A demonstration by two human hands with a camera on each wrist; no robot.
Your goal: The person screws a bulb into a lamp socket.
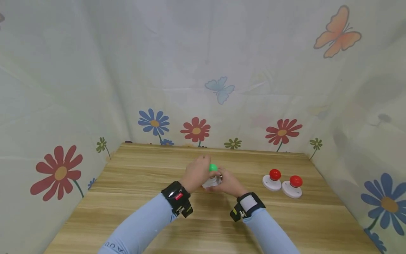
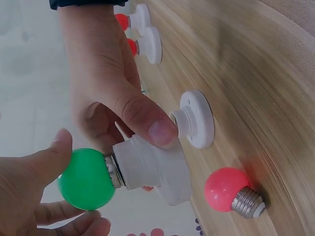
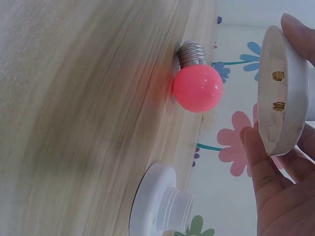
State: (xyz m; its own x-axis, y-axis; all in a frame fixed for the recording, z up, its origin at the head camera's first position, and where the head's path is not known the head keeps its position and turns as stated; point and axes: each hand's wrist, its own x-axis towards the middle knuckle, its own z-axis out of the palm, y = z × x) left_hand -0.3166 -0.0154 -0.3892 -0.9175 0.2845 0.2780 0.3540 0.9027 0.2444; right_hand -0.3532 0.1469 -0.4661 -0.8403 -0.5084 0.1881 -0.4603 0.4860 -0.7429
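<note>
Over the middle of the table, my left hand (image 1: 197,173) has its thumb and fingers curled round a green light bulb (image 2: 87,179). My right hand (image 1: 231,183) grips a white round lamp holder (image 2: 152,167) by its base. The bulb's metal screw end sits partly inside the holder's mouth, with some thread showing. In the right wrist view the holder's underside (image 3: 271,110) faces the camera, with two brass screws in it. Below the hands a pinkish-red bulb (image 2: 225,189) lies on its side on the table. Near it stands another white lamp holder (image 2: 199,119) with no bulb in it.
To the right on the wood-grain table (image 1: 142,211) stand two white holders with red bulbs, one red bulb (image 1: 275,174) left of the other red bulb (image 1: 296,181). A pale cloth (image 1: 177,53) printed with flowers and butterflies hangs behind the table and along both sides.
</note>
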